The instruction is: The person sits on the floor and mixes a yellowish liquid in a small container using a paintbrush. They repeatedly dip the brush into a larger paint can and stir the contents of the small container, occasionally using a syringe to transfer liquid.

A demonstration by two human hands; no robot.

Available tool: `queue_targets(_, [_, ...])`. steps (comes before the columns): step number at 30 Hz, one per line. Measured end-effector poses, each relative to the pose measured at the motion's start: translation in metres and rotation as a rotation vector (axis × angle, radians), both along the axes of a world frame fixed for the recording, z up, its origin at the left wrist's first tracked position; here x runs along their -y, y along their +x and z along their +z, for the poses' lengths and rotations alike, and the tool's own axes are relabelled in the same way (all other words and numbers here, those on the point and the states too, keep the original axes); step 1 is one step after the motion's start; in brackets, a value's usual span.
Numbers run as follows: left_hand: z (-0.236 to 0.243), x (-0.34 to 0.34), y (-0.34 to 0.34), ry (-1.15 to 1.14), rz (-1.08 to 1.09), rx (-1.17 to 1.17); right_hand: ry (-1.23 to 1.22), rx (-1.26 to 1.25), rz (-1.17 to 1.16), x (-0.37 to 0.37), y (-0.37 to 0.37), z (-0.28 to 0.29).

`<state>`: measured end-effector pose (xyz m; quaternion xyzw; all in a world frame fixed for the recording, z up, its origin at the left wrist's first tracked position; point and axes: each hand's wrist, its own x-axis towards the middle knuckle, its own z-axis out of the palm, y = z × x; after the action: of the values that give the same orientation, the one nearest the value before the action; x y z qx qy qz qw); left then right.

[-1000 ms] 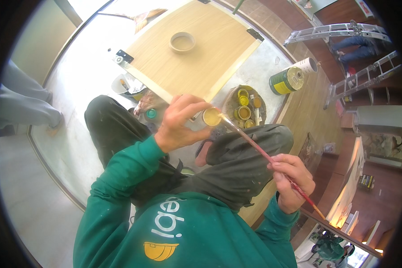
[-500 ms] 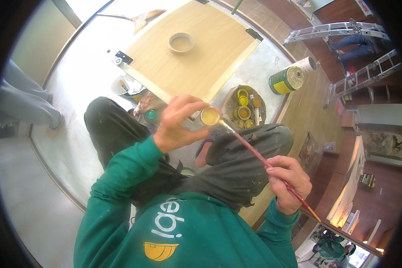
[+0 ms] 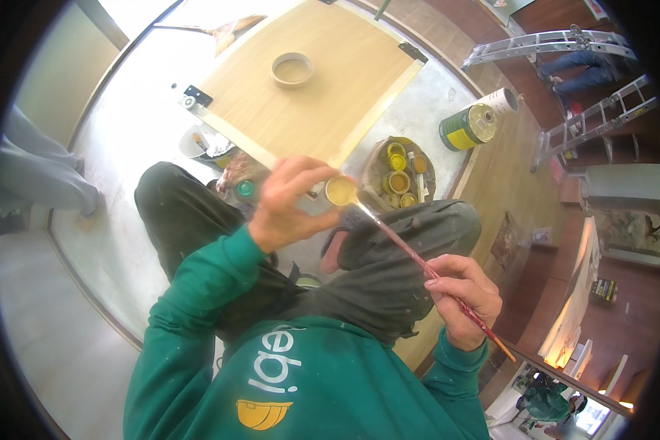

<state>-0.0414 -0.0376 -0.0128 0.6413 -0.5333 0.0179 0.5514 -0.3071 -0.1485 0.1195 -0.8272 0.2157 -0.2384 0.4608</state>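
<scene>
My left hand point(image 3: 290, 202) is closed around a small round pot point(image 3: 341, 191), tipped so that its pale yellow-tan inside faces me. A thin paintbrush point(image 3: 403, 246) with a worn red handle slants up from my right hand point(image 3: 464, 299), which pinches it partway along. The bristle end reaches the pot's right rim; whether it is dipped in I cannot make out. Just past the pot, a round paint-stained tray point(image 3: 372, 176) carries several small yellow and ochre paint pots point(image 3: 397, 183). A teal-lidded jar point(image 3: 244, 189) stands beyond my left wrist.
A pale wood panel point(image 3: 271, 121) with black corner fittings lies ahead, a roll of tape point(image 3: 291, 70) on it. A bucket point(image 3: 196, 141) stands left, a green-yellow can point(image 3: 468, 126) right. Ladders point(image 3: 550, 48) and a person's legs are far right; another person's grey trousers point(image 3: 40, 169) are left.
My right hand and the brush have shifted slightly left and up. The left hand with the pot has barely moved, and the whole view has drifted a little.
</scene>
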Motion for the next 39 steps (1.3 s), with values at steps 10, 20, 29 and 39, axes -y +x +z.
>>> queue_targets(10, [0.002,-0.001,0.0,0.016,0.006,-0.003,0.088,0.147,-0.029,0.004,0.002,-0.001])
queue_targets(20, [0.001,0.0,-0.001,-0.025,0.015,-0.003,0.212,0.092,-0.12,0.009,-0.009,-0.009])
queue_targets(29, [0.003,0.005,-0.002,-0.029,-0.003,0.002,0.362,0.203,-0.199,0.004,-0.004,-0.018])
queue_targets(39, [0.003,0.007,-0.004,-0.032,0.008,-0.001,0.349,0.238,-0.224,0.004,-0.004,-0.016])
